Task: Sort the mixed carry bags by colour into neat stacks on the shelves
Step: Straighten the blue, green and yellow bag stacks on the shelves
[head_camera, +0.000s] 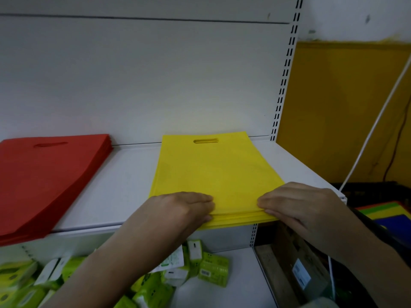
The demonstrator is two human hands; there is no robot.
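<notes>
A stack of yellow carry bags (213, 172) lies on the white shelf (124, 183), handle cut-outs toward the back wall, its near edge overhanging the shelf front. My left hand (184, 207) holds the stack's near left corner, fingers on top and thumb at the edge. My right hand (295, 205) holds the near right corner the same way. A stack of red carry bags (46, 176) rests at the shelf's left end, apart from the yellow one.
The shelf below carries several green and white packets (200, 265). At the right, past the slotted upright (287, 70), stand a dark crate (378, 190) and more coloured bags (387, 214). A white cable (373, 127) runs diagonally before the yellow wall. A cardboard box (295, 270) sits low right.
</notes>
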